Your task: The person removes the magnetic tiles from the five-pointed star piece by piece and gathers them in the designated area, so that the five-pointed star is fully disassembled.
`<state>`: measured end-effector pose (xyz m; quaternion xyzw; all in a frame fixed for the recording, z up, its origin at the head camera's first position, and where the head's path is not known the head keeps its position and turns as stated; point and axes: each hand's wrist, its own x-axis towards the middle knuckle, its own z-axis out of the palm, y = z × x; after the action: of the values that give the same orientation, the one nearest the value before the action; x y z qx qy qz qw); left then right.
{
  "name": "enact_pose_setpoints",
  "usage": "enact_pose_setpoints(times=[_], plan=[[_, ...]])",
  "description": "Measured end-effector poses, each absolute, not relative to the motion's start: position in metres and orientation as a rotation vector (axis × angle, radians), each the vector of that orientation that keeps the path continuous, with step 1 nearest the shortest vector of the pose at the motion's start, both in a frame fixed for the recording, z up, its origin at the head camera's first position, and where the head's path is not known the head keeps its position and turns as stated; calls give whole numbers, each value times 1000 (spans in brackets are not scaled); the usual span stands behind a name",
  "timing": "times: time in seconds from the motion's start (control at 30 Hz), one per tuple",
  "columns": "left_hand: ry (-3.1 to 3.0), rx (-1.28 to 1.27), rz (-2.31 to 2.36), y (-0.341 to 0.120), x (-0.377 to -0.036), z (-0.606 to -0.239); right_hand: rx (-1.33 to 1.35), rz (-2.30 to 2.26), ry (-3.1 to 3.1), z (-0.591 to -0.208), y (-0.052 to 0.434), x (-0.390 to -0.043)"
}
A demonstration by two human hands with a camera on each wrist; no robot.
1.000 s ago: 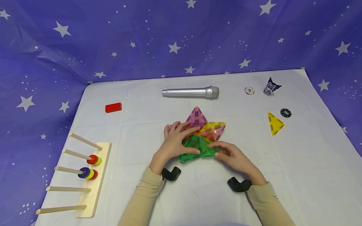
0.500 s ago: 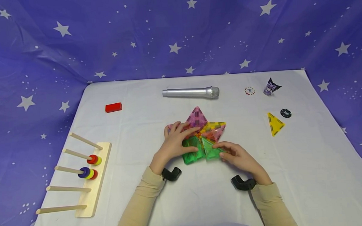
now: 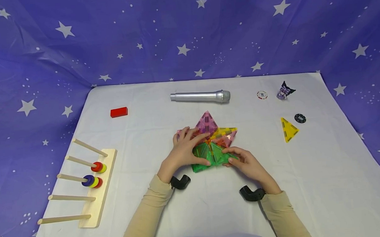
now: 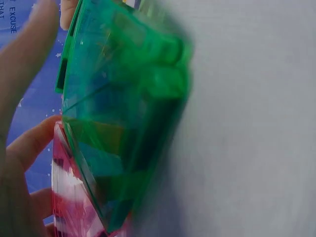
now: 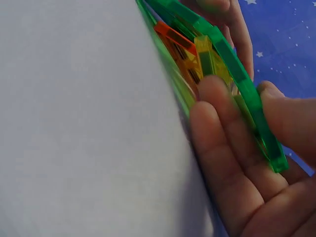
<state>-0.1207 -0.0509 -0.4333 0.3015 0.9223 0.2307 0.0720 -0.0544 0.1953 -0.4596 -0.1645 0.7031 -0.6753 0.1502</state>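
Mid-table sits a star-shaped build of see-through magnetic tiles (image 3: 207,123), with pink, yellow, orange and green parts. Spread across its left side, my left hand (image 3: 180,152) holds it, the thumb lying at the left green tile (image 3: 201,153). My right hand (image 3: 246,163) pinches the right green tile (image 3: 222,156), thumb on the outside and fingers underneath. From the right wrist, that green tile (image 5: 240,74) appears edge-on, with yellow (image 5: 204,55) and orange tiles (image 5: 174,35) behind it. In the left wrist view, green tiles (image 4: 113,89) blur close to the camera beside a pink tile (image 4: 74,197).
A silver microphone (image 3: 195,97) lies behind the build. To the left are a red block (image 3: 119,112) and a wooden peg rack (image 3: 100,202) with coloured rings. On the right lie a yellow triangle tile (image 3: 289,130), two chips (image 3: 300,118) and a small figurine (image 3: 283,91).
My right hand moved slightly right, then back left. The right green tile swung apart from the left one and now lies closer to it again. My left hand stayed nearly still.
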Motion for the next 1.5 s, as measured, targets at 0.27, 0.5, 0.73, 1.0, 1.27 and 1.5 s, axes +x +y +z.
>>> enact_pose_setpoints(times=[0.27,0.5,0.73,1.0,1.27,1.5], plan=[[2780,936,532,-45,-115,-434,-413,-1926,2071,-459,190,-54],[2789,945,461,-43,-114,-432,-388,-1939,2072,-457,188,-53],[2794,953,458,-42,-115,-432,-400,-1958,2020,-456,188,-53],[2795,963,478,-42,-115,-431,-388,-1942,2012,-453,188,-53],[2784,953,487,-44,-117,-432,-379,-1927,2023,-455,190,-53],[2785,967,479,-44,-117,-433,-407,-1926,2012,-456,192,-53]])
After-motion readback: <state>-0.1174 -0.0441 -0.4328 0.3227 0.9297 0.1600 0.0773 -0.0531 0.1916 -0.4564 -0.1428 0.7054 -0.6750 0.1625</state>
